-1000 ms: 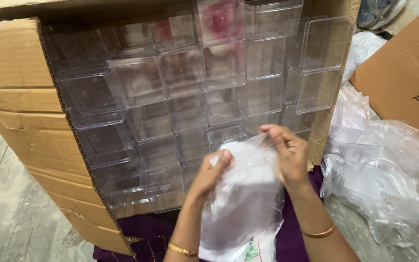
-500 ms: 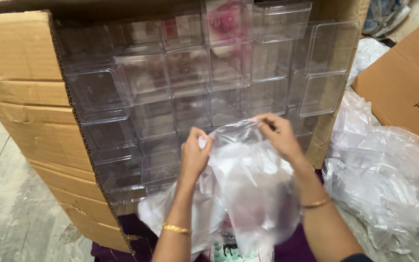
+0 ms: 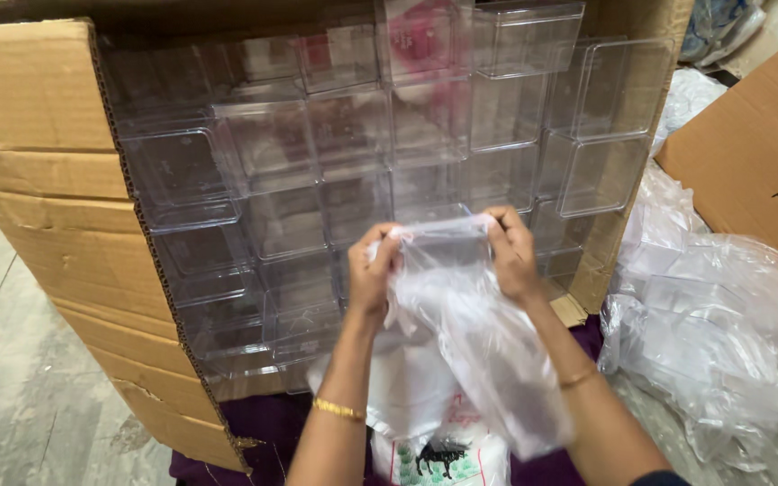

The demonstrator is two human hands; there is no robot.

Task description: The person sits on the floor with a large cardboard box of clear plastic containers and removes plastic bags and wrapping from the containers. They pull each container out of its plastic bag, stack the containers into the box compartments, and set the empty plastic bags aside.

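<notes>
Just in front of the cardboard box [image 3: 38, 171] of clear containers [image 3: 272, 162], left hand [image 3: 373, 270] and right hand [image 3: 511, 256] each pinch the plastic bag's [image 3: 479, 342] mouth, holding it stretched so it hangs open

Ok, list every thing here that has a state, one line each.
Left hand: grip shut on the plastic bag's top edge.
Right hand: grip shut on the same edge.
Plastic bag: held up, mouth stretched between both hands, body hanging.
Big cardboard box: on its side, open, full of stacked clear containers.
Loose plastic heap: crumpled at right.
</notes>
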